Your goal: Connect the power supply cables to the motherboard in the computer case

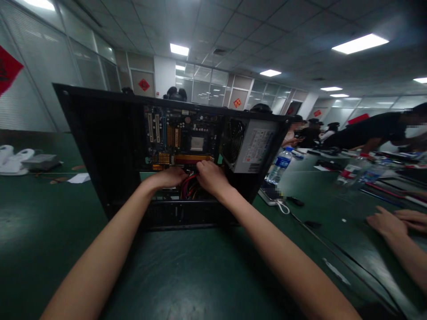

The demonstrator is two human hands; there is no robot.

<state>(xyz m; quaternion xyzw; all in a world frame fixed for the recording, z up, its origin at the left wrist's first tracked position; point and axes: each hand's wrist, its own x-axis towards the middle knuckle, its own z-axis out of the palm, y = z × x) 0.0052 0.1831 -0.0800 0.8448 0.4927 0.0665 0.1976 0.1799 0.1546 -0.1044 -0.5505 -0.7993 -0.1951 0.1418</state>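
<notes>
A black open computer case (180, 215) stands on the green table, its inside facing me. A motherboard (207, 126) with a bare square chip is mounted on its back wall. At the upper right sits a silver power supply (256, 149) with a fan. A bundle of coloured power cables (189, 186) hangs below the board's lower edge. Both hands reach into the case there. My left hand (171, 177) has curled fingers at the cables' left side. From the right, my right hand (212, 176) is closed on the cables' upper part. The fingertips are partly hidden in shadow.
Right of the case stand a water bottle (282, 164), a phone on a white block (271, 193) and loose cords (333, 249). Another person's hands (388, 222) rest at the right. A grey box (42, 162) lies at the left, beside a paper scrap (79, 178).
</notes>
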